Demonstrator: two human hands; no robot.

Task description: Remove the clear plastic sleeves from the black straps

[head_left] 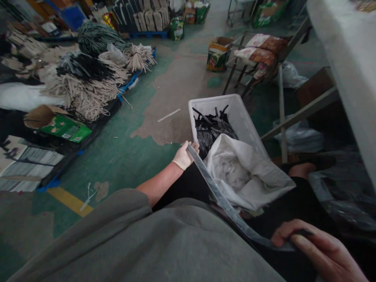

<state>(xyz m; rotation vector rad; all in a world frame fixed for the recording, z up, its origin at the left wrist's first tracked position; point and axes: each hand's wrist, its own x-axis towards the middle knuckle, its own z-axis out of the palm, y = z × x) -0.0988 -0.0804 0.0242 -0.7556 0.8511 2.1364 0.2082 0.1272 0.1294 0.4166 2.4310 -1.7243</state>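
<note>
A long flat grey strip (pixel 219 192) runs slantwise across my lap, slightly bowed. My left hand (pixel 184 156), in a pale glove, is closed on its far end beside the white bin. At the lower right my bare right hand (pixel 317 244) pinches the near end between thumb and fingers; a small dark piece shows at the fingertips, too blurred to name. A white plastic bin (pixel 245 113) stands in front of me with a heap of black strips (pixel 213 129) inside. An open white sack (pixel 264 176) lies over its near end, with whitish material (pixel 232 172) in it.
A table (pixel 349 58) with slanting metal legs rises at the right. A stool (pixel 241 74) bearing a folded cloth bundle stands ahead, next to a cardboard box (pixel 219 53). On the left, pallets carry beige strap bundles (pixel 79 92) and a green box (pixel 64 127). Loose strips lie on the floor.
</note>
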